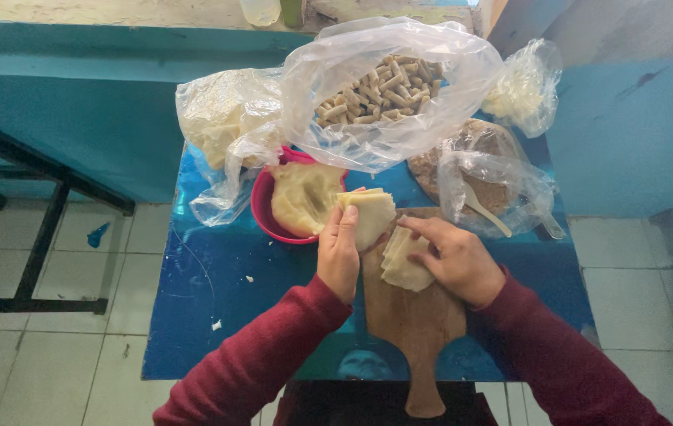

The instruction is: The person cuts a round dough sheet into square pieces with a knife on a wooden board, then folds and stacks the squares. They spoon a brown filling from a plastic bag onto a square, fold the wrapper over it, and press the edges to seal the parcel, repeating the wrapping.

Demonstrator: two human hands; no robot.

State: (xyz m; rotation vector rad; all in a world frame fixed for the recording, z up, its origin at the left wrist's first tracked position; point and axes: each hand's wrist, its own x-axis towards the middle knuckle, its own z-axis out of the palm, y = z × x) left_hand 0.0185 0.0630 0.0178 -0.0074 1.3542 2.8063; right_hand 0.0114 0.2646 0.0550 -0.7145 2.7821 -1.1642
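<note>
My left hand (339,252) holds a pale square dough wrapper (371,214) pinched between thumb and fingers, lifted just above a wooden cutting board (415,315). My right hand (456,259) rests with fingers spread on a small stack of the same dough wrappers (401,260) lying on the board. A red bowl (260,207) with a yellowish mash filling sits just left of the lifted wrapper. Both arms wear dark red sleeves.
A clear plastic bag of rolled pastry sticks (384,88) stands behind the bowl. Other plastic bags (222,118) lie left and far right, and a bagged dish with a white spoon (486,207). All rest on a small blue table (218,300); a tiled floor and a black metal frame (44,237) lie left.
</note>
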